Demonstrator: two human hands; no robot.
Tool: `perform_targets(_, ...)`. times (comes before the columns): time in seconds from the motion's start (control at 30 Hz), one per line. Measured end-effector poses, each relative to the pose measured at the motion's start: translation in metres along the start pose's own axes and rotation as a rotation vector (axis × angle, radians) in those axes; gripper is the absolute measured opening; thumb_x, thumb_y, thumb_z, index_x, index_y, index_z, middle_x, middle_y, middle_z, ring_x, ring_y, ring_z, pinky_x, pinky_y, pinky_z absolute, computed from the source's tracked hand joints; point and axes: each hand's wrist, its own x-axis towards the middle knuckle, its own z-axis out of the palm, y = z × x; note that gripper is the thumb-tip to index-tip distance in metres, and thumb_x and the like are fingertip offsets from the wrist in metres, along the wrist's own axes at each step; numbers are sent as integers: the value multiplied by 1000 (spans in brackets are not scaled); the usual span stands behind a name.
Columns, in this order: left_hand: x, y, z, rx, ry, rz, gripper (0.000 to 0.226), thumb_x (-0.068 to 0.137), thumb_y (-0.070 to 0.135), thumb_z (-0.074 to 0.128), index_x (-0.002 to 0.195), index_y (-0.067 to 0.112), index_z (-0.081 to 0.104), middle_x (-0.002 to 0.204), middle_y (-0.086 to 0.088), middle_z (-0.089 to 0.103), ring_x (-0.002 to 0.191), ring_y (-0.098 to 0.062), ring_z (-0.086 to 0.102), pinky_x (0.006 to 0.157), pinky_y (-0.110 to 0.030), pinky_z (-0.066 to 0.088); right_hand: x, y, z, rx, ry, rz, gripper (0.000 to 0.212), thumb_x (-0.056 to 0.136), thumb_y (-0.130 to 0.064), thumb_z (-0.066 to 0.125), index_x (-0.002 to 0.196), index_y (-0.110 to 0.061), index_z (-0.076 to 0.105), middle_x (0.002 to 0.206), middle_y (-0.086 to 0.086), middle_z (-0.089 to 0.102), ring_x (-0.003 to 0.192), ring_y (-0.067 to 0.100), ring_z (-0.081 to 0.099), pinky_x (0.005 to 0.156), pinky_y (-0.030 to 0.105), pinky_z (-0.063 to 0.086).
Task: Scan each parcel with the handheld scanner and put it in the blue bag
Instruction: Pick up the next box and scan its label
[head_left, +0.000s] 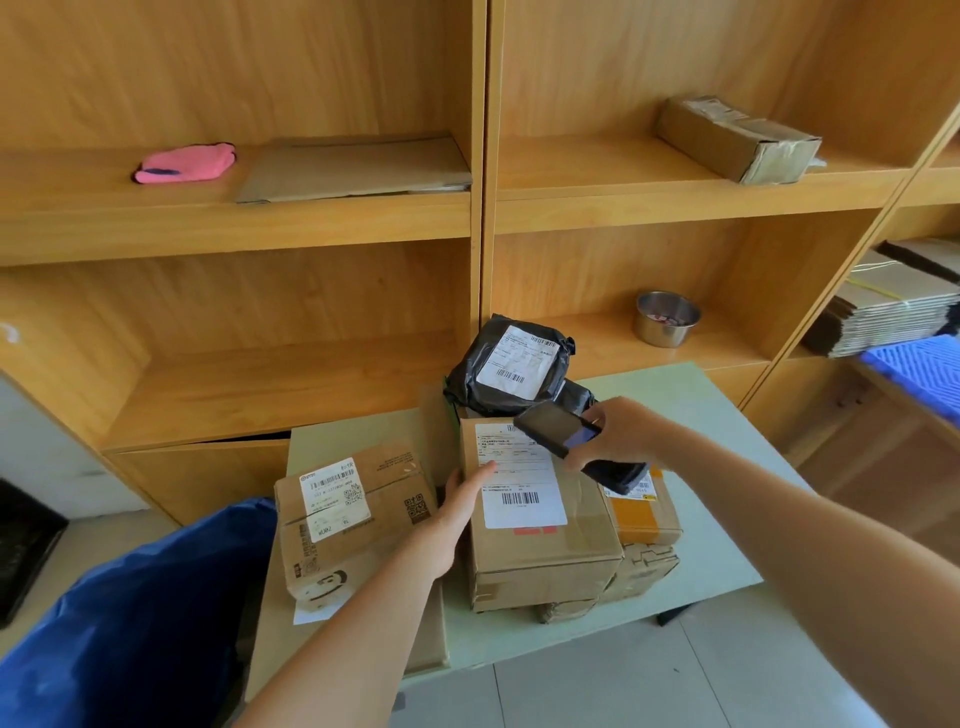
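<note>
My right hand grips the black handheld scanner just above the white label of a brown cardboard box in the middle of the table. My left hand rests against that box's left edge, fingers on the label's corner. A second labelled cardboard box stands to the left. Behind the middle box leans a black plastic parcel with a white label. A small box with orange tape sits to the right, on top of another carton. The blue bag gapes open at lower left, beside the table.
The pale green table stands against wooden shelves. On the shelves lie a pink cloth, flat cardboard, a taped box and a steel bowl. Stacked flat cartons and a blue crate are at right.
</note>
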Motion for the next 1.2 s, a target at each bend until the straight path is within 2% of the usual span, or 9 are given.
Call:
perform_targets(0.07, -1, 2, 2, -46, 30, 80, 73, 90, 57, 59, 152, 35, 29, 131, 0, 59, 107, -17, 53, 97, -36, 29, 7, 8, 25, 252, 95, 70, 60, 62, -60, 85, 107, -28, 62, 101, 1, 68, 93, 21, 66, 81, 32, 56)
perform_targets(0.2, 3, 4, 0, -70, 55, 163, 70, 92, 50, 59, 153, 33, 30, 133, -1, 62, 116, -20, 57, 97, -40, 37, 4, 11, 50, 716, 220, 71, 46, 71, -39, 91, 104, -25, 62, 93, -7, 65, 90, 16, 61, 79, 29, 51)
perform_targets(0.43, -3, 6, 3, -79, 79, 152, 64, 94, 47, 55, 151, 29, 33, 126, -2, 64, 105, -17, 60, 86, -38, 42, 0, 26, 72, 932, 362, 89, 34, 70, -37, 90, 95, -19, 75, 91, -4, 76, 91, 21, 71, 71, 28, 55)
perform_targets(0.6, -19, 16, 2, -44, 117, 185, 52, 93, 54, 53, 135, 24, 43, 106, 6, 59, 93, -7, 52, 78, -33, 35, -12, 29, 66, 1021, 387, 55, 20, 77, -26, 87, 84, -28, 69, 92, -5, 73, 84, 15, 68, 79, 34, 57)
perform_targets(0.73, -31, 26, -3, -2, 56, 286, 44, 96, 57, 45, 129, 27, 49, 105, 12, 55, 91, 2, 46, 84, -33, 32, -26, 20, 48, 1070, 407, 18, 32, 77, -26, 86, 105, -22, 71, 97, -4, 75, 83, 13, 71, 65, 27, 55)
perform_targets(0.9, -56, 43, -23, 28, -5, 379, 44, 100, 54, 39, 123, 26, 63, 110, 4, 71, 96, -8, 64, 73, -26, 44, -47, -14, 14, 1043, 437, -51, 42, 80, -31, 83, 119, -23, 68, 96, -6, 72, 83, 10, 67, 63, 24, 51)
perform_targets(1.03, -80, 55, -62, 28, 22, 417, 44, 99, 55, 36, 113, 30, 69, 106, 4, 75, 98, -15, 67, 82, -32, 48, -57, -62, 7, 1012, 432, -94, 51, 78, -37, 84, 123, -18, 71, 101, 0, 74, 92, 18, 70, 74, 30, 56)
perform_targets(1.13, -101, 59, -109, 29, 82, 442, 50, 98, 59, 33, 116, 29, 68, 109, 4, 73, 102, -15, 64, 79, -32, 44, -62, -113, 13, 1008, 415, -136, 52, 80, -36, 83, 126, -16, 68, 100, -3, 71, 88, 10, 66, 67, 24, 52)
perform_targets(1.2, -115, 58, -150, 33, 139, 435, 56, 93, 66, 32, 118, 30, 67, 117, 4, 70, 110, -18, 60, 93, -38, 42, -62, -152, 24, 1004, 361, -163, 50, 80, -37, 82, 124, -19, 68, 100, -5, 70, 87, 8, 65, 68, 25, 54)
